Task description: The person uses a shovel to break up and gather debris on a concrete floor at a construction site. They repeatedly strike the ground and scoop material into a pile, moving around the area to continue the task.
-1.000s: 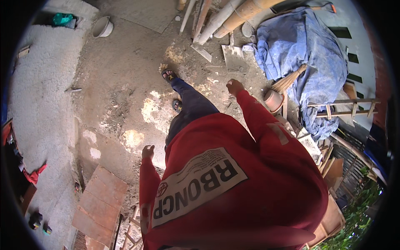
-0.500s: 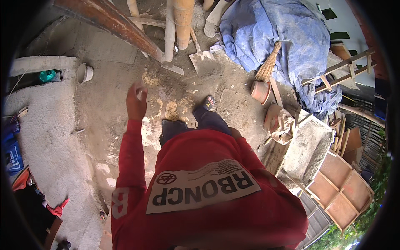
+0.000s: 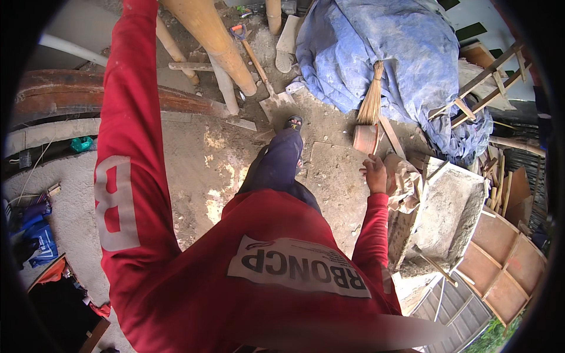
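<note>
My left arm, in its red sleeve (image 3: 132,129), stretches up past the top edge of the picture, so my left hand is out of sight. My right hand (image 3: 375,173) hangs open on the right, its fingers loosely bent and apart, holding nothing. Just beyond those fingers stands a reddish-brown pot (image 3: 366,139). Beside the same hand is a crumpled brown sack (image 3: 403,185); from here I cannot tell whether they touch. A straw hand broom (image 3: 371,94) rests upright behind the pot, against a blue tarpaulin (image 3: 347,47).
A shovel (image 3: 272,103) lies ahead near bamboo posts (image 3: 218,44). At the left a rusty brown beam (image 3: 70,94) crosses above a concrete ledge (image 3: 59,188). To the right are a cement-caked trough (image 3: 450,206), a wooden ladder (image 3: 491,85) and a framed wooden panel (image 3: 500,259).
My left arm has swung up and forward, taking the hand out of view. My right hand has come out beside the sack. One foot has stepped forward toward the shovel.
</note>
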`<control>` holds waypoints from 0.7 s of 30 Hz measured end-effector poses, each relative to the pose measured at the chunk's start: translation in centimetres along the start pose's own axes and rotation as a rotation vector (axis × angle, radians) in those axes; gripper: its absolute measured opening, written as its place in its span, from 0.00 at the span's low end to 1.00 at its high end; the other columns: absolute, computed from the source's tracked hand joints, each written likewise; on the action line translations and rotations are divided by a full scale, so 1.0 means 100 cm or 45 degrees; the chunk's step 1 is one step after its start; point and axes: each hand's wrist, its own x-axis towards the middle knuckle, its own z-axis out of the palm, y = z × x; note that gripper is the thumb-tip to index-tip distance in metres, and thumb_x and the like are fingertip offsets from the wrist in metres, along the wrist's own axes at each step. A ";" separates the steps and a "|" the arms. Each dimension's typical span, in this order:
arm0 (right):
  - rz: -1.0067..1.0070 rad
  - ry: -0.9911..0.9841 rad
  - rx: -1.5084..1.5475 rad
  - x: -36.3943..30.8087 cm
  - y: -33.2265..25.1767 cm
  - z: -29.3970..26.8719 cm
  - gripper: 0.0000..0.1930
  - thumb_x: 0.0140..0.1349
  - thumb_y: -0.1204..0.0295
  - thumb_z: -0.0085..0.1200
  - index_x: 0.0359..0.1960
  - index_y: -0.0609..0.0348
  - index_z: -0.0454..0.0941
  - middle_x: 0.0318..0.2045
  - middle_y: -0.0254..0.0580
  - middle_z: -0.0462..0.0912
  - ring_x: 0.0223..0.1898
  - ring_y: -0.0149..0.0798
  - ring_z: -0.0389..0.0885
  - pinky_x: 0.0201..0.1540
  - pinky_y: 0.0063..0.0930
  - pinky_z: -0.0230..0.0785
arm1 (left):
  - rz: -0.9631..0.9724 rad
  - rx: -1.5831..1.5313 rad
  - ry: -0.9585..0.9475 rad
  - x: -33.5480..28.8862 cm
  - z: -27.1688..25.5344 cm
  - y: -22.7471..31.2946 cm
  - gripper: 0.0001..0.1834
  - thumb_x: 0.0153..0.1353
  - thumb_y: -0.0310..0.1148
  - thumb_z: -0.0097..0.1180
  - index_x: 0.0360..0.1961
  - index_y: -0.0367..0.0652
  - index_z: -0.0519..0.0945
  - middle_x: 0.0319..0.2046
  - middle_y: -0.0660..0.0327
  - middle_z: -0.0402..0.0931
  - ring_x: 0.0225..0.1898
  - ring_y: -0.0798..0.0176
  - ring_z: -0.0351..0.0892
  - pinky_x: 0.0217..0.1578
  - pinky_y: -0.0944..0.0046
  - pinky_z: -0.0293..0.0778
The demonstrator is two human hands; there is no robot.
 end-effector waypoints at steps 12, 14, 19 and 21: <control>-0.738 0.163 0.026 0.139 -0.261 0.044 0.17 0.67 0.63 0.52 0.51 0.62 0.78 0.35 0.53 0.86 0.37 0.48 0.86 0.42 0.37 0.75 | 0.279 0.008 -0.026 -0.031 -0.002 0.037 0.48 0.55 0.49 0.70 0.67 0.30 0.61 0.64 0.39 0.65 0.66 0.42 0.64 0.66 0.52 0.59; -1.034 0.172 -0.077 0.170 -0.323 0.077 0.16 0.66 0.63 0.54 0.50 0.59 0.78 0.36 0.55 0.85 0.38 0.54 0.85 0.43 0.40 0.75 | 0.320 0.025 0.016 -0.026 -0.006 0.034 0.48 0.55 0.47 0.70 0.68 0.30 0.59 0.65 0.38 0.64 0.67 0.42 0.63 0.67 0.52 0.57; -1.105 -0.179 -0.266 0.254 -0.426 0.200 0.20 0.63 0.60 0.56 0.51 0.60 0.77 0.40 0.58 0.84 0.45 0.57 0.83 0.48 0.47 0.74 | 0.316 -0.062 -0.019 -0.034 -0.007 0.057 0.39 0.61 0.44 0.66 0.61 0.26 0.63 0.54 0.46 0.71 0.55 0.55 0.74 0.57 0.58 0.70; -1.048 -0.262 -0.505 0.294 -0.435 0.245 0.22 0.62 0.61 0.54 0.54 0.60 0.74 0.47 0.62 0.81 0.50 0.59 0.81 0.54 0.49 0.73 | 0.265 -0.103 -0.082 -0.036 -0.006 0.054 0.38 0.62 0.45 0.65 0.60 0.25 0.64 0.52 0.48 0.71 0.54 0.57 0.73 0.56 0.59 0.70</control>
